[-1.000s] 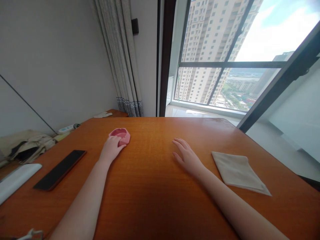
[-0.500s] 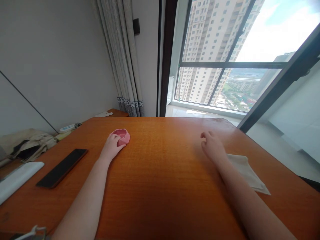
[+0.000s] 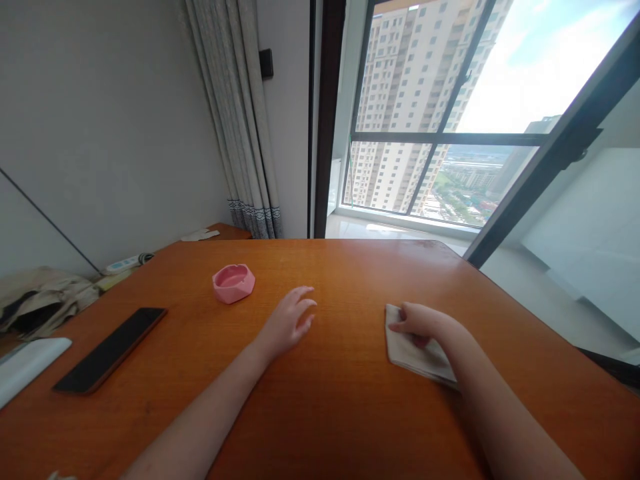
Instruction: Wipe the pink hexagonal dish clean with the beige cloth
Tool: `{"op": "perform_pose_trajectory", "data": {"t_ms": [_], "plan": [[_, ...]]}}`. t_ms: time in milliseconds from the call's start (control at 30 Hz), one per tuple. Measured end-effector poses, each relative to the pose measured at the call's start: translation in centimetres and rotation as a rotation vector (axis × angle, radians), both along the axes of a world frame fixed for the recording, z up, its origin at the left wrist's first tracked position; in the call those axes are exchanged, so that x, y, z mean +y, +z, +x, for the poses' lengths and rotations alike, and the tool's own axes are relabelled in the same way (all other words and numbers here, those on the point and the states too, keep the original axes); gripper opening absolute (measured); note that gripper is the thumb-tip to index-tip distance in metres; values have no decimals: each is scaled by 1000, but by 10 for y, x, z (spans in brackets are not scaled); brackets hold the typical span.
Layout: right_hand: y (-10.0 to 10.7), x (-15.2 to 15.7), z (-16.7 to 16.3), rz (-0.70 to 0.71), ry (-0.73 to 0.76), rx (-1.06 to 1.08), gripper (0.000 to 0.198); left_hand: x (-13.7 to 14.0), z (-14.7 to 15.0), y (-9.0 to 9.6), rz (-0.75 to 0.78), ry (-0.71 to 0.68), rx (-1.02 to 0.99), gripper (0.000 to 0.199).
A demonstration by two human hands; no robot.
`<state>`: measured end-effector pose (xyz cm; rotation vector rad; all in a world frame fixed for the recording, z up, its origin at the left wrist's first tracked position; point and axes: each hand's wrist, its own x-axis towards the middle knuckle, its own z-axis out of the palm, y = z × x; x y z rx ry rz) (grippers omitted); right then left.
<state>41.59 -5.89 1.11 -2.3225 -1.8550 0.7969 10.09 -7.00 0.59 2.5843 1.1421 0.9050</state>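
Observation:
My left hand [image 3: 290, 321] is over the middle of the table, fingers apart and holding nothing. To its left sits a pink faceted ashtray [image 3: 233, 293], upright and apart from the hand. My right hand [image 3: 425, 323] has its fingers closed on a folded off-white cloth [image 3: 407, 350] on the right side of the table. The thumb lies across the cloth's left part, and the other fingers are partly hidden. My right wrist covers the cloth's right end.
On the left of the wooden table [image 3: 320, 413] lie a black slab-like object [image 3: 110, 350] and a white object [image 3: 33, 367]. Beyond the left edge are a bundle of fabric [image 3: 45, 300] and a power strip [image 3: 123, 264]. A window [image 3: 440, 140] stands behind.
My left hand has let go of the ashtray and moved right, towards the table's middle. My right hand has come down onto the cloth, which has shifted left.

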Motion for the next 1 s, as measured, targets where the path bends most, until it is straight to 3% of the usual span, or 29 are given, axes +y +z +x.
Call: {"op": "perform_pose_trajectory", "data": {"t_ms": [67,167,233,300,433,567,667,767,833,900,1000], "plan": [[-3,-4,-47,56,131,157,16,-15,23,-2,-107,-136,28,23],[-12,-9,-94,366,314,451,16,-38,47,-7,-207,-176,85,31],[-19,-8,-97,600,401,462,18,-48,49,-14,-249,-99,152,43],[-27,-1,-82,746,428,385,18,-54,38,-21,-296,-17,226,52],[-45,19,-51,751,330,273,17,-57,-21,-28,-341,167,283,49],[-51,20,-63,754,410,237,17,-55,-97,-34,-286,462,230,23],[-47,11,-80,750,513,192,18,-53,-146,-43,-231,710,282,47],[-44,6,-84,729,543,136,19,-49,-183,-48,-247,692,365,59],[-44,6,-82,713,535,125,20,-46,-195,-45,-269,604,372,57],[-44,7,-82,697,525,80,20,-43,-189,-34,-225,579,310,50],[-45,9,-97,677,421,-119,20,-41,-139,-14,-117,566,121,38]]}}
